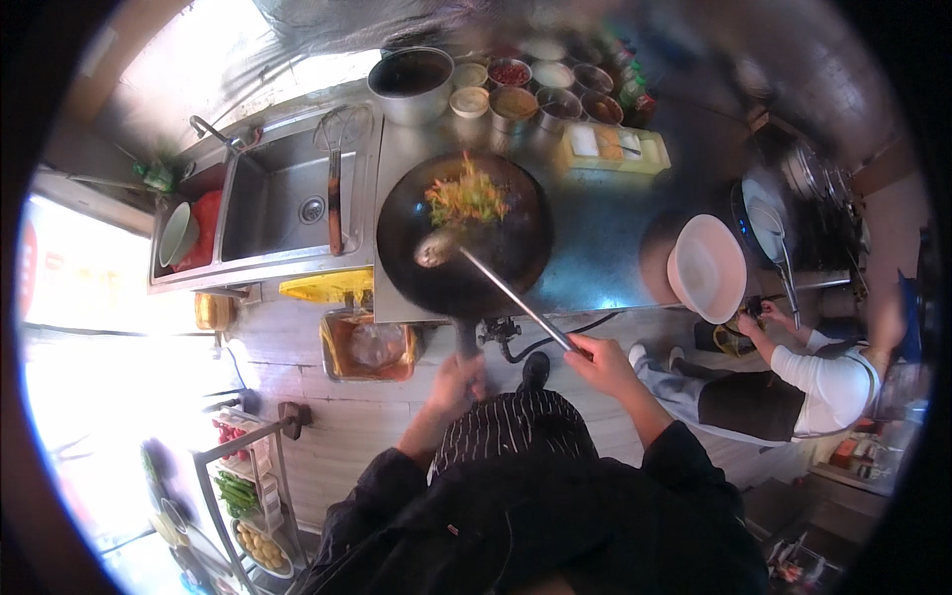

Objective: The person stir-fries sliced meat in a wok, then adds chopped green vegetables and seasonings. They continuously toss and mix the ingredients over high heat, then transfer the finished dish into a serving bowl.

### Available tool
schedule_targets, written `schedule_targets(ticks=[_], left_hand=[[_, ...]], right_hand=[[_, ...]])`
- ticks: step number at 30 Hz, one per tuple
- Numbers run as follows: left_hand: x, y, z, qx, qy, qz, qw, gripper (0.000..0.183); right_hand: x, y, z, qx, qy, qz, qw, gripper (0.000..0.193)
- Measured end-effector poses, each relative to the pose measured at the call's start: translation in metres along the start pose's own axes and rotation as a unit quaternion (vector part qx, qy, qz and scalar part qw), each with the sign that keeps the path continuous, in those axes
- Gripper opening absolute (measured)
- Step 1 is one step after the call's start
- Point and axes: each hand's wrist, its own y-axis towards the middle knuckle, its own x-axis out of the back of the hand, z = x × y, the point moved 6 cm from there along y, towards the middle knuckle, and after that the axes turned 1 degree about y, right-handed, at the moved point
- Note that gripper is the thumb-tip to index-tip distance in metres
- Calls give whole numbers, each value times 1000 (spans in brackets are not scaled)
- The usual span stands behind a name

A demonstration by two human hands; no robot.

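A black wok point(416, 198) is in front of me at the steel counter. Shredded food in orange and green point(466, 198) lies toward its far side, slightly blurred as if in motion. My left hand point(458, 385) is closed around the wok's handle point(466, 339) below the near rim. With my right hand point(603, 363) I grip the long handle of a metal cooking ladle point(508, 290). The ladle's bowl point(433, 250) is inside the wok, on the near side of the food.
A steel sink point(273, 193) with a wire strainer point(342, 129) is left. Behind the wok stand a large pot point(411, 84), several seasoning tubs point(513, 104) and a yellow condiment box point(615, 149). A pink-rimmed bowl point(706, 270) is right, near another person point(793, 387). A bin point(369, 345) sits below the sink.
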Motion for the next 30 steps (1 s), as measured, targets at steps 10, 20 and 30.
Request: schedule_targets(ticks=[10,20,30], left_hand=[[31,63,-38,15,67,-103,992,18],[106,71,39,203,185,6,961,37],[215,214,189,214,59,-66,973,54]], right_hand=[[39,15,-20,-167,258,-11,952,22],[-117,122,-41,-95,331,-74,936,36],[-174,124,-215,-290,301,-79,905,29]])
